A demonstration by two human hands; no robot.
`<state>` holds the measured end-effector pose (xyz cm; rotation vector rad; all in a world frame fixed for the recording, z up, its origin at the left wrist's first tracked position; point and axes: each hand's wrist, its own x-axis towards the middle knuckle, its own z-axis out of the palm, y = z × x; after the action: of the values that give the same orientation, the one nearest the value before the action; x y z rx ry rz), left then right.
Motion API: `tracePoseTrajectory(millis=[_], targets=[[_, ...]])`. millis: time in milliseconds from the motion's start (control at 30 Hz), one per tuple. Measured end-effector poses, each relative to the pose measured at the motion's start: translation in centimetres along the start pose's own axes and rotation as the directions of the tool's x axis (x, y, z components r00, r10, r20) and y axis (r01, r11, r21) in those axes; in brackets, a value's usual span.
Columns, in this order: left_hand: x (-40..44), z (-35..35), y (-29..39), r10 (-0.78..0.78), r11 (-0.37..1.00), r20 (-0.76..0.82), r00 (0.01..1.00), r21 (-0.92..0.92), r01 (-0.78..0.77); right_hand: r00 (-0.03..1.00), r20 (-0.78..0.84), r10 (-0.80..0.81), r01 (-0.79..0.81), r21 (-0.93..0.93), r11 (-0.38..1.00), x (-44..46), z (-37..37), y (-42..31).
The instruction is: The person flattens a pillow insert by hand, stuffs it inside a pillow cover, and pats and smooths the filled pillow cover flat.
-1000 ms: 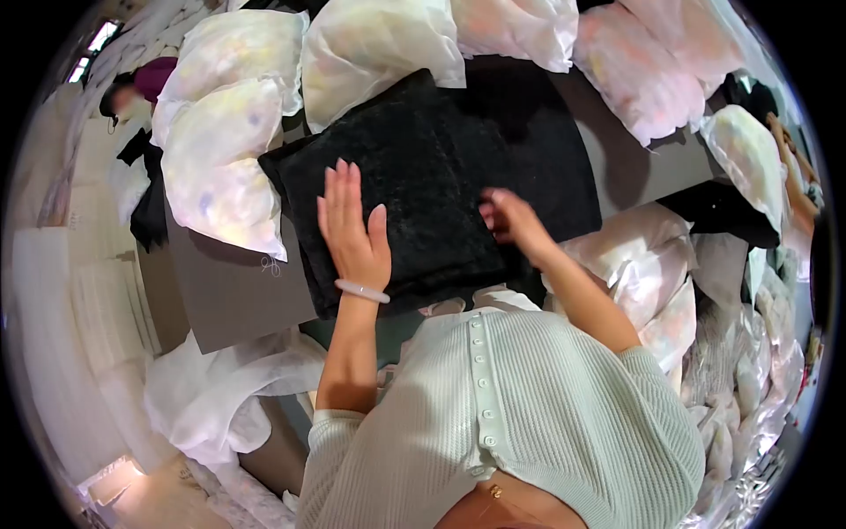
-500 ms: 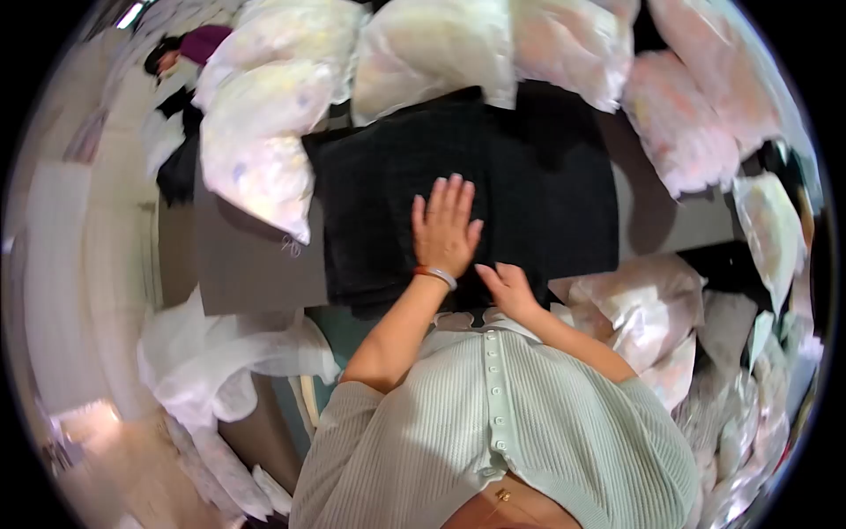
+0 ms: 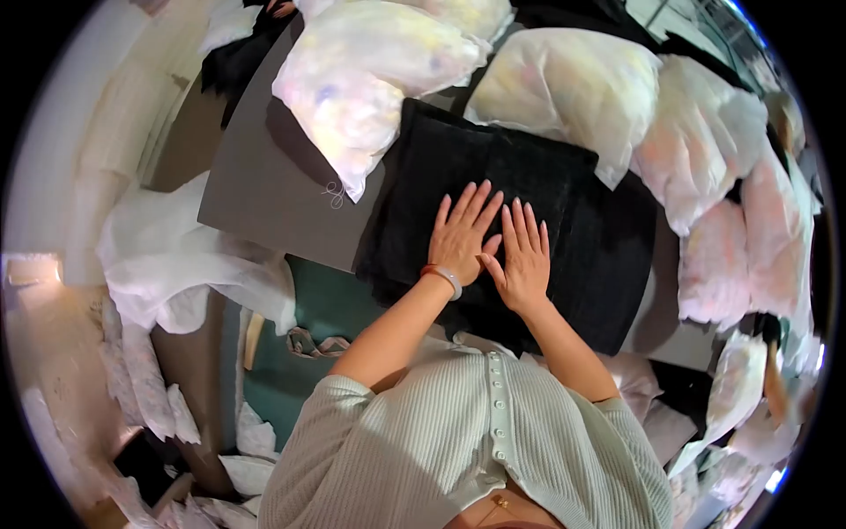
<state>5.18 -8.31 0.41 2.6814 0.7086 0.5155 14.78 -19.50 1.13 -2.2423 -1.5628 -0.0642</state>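
Note:
A stack of folded black cloth [image 3: 529,159] lies on the grey table [image 3: 256,185]. My left hand [image 3: 460,236] rests flat on it with fingers extended, a bracelet around the wrist. Close beside it, my right hand [image 3: 522,264] also lies flat on the black cloth, fingers stretched forward. The two thumbs meet or nearly meet. Neither hand grasps anything. Beyond the cloth, a white translucent bag [image 3: 573,93] overlaps its far edge, and another stuffed bag [image 3: 352,106] borders it on the left.
More stuffed bags [image 3: 705,141] line the table's far right. White sheeting [image 3: 176,256] hangs at the left. A loose thread [image 3: 336,195] lies on the tabletop. Filled bags [image 3: 145,379] sit on the floor at lower left. Part of a person's hand [image 3: 282,9] shows at the top.
My right hand has moved from the cloth's near edge onto its top, next to my left hand, and flattened out. The view has turned, so table and bags appear rotated.

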Motion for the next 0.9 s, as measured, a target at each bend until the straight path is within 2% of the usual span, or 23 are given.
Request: tracePoseTrajectory(millis=[100, 200, 267, 333, 400, 467, 500, 533, 567, 600, 633, 667, 733, 767, 800, 900], targets=[[3.4, 1.6, -1.6, 0.013, 0.997, -0.022, 1.0, -0.072, -0.015, 1.0, -0.009, 0.001, -0.001, -0.026, 1.0, 3.1, 1.4, 1.0], [4.0, 1.9, -2.3, 0.023, 0.997, -0.046, 0.999, -0.067, -0.026, 1.0, 0.008, -0.026, 0.026, -0.05, 0.998, 5.3, 0.9, 0.5], [1.2, 1.5, -1.8, 0.017, 0.993, 0.022, 1.0, -0.12, -0.014, 0.995, 0.035, -0.096, 0.099, -0.106, 0.989, 3.3, 0.8, 0.1], [-0.6, 1.4, -1.3, -0.006, 0.99, 0.13, 0.992, -0.138, 0.024, 0.994, 0.086, -0.063, 0.07, -0.074, 0.995, 1.3, 0.6, -0.6], [0.2, 1.0, -1.6, 0.027, 0.988, 0.052, 0.998, -0.151, -0.019, 0.996, 0.029, -0.082, 0.084, -0.077, 0.993, 2.0, 0.4, -0.5], [2.0, 0.2, -2.6, 0.061, 0.953, 0.066, 0.996, -0.3, -0.039, 0.997, 0.058, -0.045, 0.045, 0.007, 0.999, 3.4, -0.5, 0.1], [3.2, -1.3, -3.5, 0.073, 0.88, 0.069, 0.995, -0.474, -0.032, 0.997, 0.071, -0.016, 0.002, 0.198, 0.98, 4.7, -1.3, 0.9], [4.4, -2.7, -4.7, 0.088, 0.917, -0.045, 0.995, -0.386, -0.099, 0.98, 0.151, 0.128, -0.188, 0.506, 0.842, 5.8, -2.3, 1.9], [5.4, -4.5, -5.2, 0.006, 0.987, -0.113, 0.994, -0.161, -0.024, 0.994, 0.028, 0.109, -0.11, 0.434, 0.894, 7.2, -3.8, 1.8], [6.2, -5.4, -5.6, -0.053, 0.995, -0.195, 0.979, 0.068, 0.067, 0.992, -0.093, 0.081, -0.043, 0.347, 0.937, 8.5, -4.5, 2.1], [5.9, -4.5, -6.2, -0.042, 0.997, -0.176, 0.983, 0.063, 0.054, 0.995, -0.087, 0.046, -0.033, 0.14, 0.99, 8.9, -3.4, 2.3], [5.1, -2.8, -6.8, -0.069, 0.994, -0.072, 0.995, 0.08, 0.074, 0.999, 0.013, -0.031, 0.031, -0.035, 0.999, 8.1, -1.7, 2.1], [3.4, -1.6, -7.0, -0.073, 0.987, 0.083, 0.994, 0.149, 0.06, 0.999, 0.034, -0.03, 0.031, -0.052, 0.998, 6.5, -0.4, 1.5], [4.4, -1.2, -7.5, -0.081, 0.983, 0.083, 0.993, 0.169, 0.066, 0.993, 0.115, -0.012, 0.025, -0.11, 0.994, 6.4, -0.1, 1.3], [4.0, -0.7, -7.5, -0.097, 0.98, 0.121, 0.988, 0.185, 0.074, 0.996, 0.073, -0.049, 0.055, -0.094, 0.994, 7.2, 0.7, 1.8], [9.0, 1.1, -8.8, -0.068, 0.955, 0.179, 0.981, 0.295, 0.012, 0.998, 0.063, -0.001, 0.01, -0.139, 0.99, 11.6, 1.9, 3.2]])
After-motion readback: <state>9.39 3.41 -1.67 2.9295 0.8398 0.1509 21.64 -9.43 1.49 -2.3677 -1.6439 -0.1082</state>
